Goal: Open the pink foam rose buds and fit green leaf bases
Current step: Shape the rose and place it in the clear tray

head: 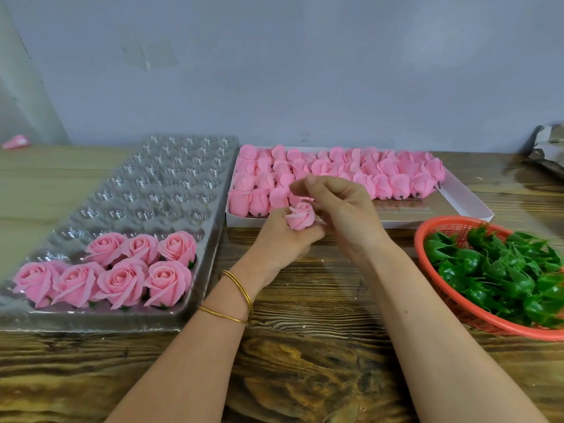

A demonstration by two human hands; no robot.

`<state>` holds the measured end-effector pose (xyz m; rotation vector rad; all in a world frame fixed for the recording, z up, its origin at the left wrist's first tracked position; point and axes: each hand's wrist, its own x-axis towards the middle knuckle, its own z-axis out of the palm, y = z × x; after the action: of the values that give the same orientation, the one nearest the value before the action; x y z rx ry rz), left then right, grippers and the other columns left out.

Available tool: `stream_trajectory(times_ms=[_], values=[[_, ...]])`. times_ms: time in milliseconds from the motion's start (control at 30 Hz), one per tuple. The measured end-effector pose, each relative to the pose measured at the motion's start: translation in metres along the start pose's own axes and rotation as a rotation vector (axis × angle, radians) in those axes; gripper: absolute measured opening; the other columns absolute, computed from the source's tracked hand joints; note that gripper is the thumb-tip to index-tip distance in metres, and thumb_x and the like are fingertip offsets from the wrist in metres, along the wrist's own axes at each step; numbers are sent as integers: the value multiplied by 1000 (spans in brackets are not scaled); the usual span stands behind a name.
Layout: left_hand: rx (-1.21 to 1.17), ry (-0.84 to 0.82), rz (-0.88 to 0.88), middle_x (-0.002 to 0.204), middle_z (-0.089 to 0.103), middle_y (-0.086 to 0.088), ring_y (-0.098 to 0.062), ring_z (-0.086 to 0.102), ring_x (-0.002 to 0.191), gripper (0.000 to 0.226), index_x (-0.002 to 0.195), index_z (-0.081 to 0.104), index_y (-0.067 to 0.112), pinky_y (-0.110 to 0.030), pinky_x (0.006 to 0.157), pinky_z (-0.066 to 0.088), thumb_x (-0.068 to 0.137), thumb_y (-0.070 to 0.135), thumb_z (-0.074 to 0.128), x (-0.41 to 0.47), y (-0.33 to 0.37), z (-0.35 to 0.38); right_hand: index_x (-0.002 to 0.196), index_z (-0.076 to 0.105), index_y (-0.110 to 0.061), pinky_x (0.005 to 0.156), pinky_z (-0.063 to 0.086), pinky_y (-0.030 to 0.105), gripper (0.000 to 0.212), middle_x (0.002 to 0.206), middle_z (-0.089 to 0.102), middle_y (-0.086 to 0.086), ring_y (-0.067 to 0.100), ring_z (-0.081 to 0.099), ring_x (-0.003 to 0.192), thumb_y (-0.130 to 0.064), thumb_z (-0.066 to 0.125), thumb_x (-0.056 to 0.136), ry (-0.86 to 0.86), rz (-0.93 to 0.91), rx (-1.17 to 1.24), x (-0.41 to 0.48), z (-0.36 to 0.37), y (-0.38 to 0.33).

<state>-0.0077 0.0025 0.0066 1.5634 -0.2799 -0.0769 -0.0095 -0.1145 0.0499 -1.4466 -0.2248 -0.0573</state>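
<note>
Hands meet over the middle of the counter (305, 377). The left hand (282, 239) cups one pink bud (301, 216) from below, fingers curled round its base, so the bottom of the bud is hidden. The right hand (341, 209) sits just above it with thumb and fingers bunched together, pinching what looks like an outer petal, though the blur makes that bit fuzzy. Two thin gold bangles (239, 290) sit on the left wrist.

Toward the counter's far edge a white box (457, 206) holds rows of closed buds (390, 178); the hands cover part of its front rows. Along the left edge a clear plastic tray (158, 184) has seven opened roses (122, 270) in its near cells, with green only just peeking out under them. At the right edge a red basket (427, 233) of green leaf bases (503, 270) is cut off by the frame. In the far right corner there's some grey crumpled thing (546, 148), too cropped to name.
</note>
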Motion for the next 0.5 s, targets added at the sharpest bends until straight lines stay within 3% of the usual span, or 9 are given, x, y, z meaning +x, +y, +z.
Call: stream_trajectory(times_ms=[100,167,233,333,433,500], values=[[-84,-41,-8,43,37,2,-8,31,35,27,66,52,15,-17,38,25,85,-1,63,0,2,1,75,77,-14,77,55,30,19,84,76,4,14,70,83,-31,68,77,-45,42,57,-1,4,2],[-132,-63,-10,41,34,4,-6,28,32,23,69,49,9,-16,37,23,85,-5,59,-2,5,0,69,78,-19,79,56,31,16,84,76,5,15,70,81,-31,69,74,-81,54,73,-2,5,3],[-187,-84,-10,41,33,4,-6,27,32,8,80,52,3,-16,37,20,79,-2,58,-3,7,1,70,79,-19,82,56,32,14,86,76,7,17,70,83,-31,71,72,-106,52,74,-3,6,5],[-224,-93,-12,42,32,4,-5,26,32,20,93,55,0,-15,37,18,74,3,57,-2,7,0,74,80,-18,82,57,35,13,86,75,10,20,69,84,-29,74,69,-120,46,80,-3,5,5],[-225,-97,-8,42,33,4,-5,26,32,4,75,54,5,-15,37,20,74,5,57,-2,6,-1,78,80,-14,78,59,31,17,88,75,12,20,69,85,-26,77,66,-129,52,91,-3,4,5],[-234,-84,-16,42,34,4,-6,27,32,14,63,53,14,-15,37,21,75,7,58,-1,4,-2,80,80,-13,70,59,27,18,86,75,11,18,70,82,-22,78,65,-143,65,114,-3,4,6]])
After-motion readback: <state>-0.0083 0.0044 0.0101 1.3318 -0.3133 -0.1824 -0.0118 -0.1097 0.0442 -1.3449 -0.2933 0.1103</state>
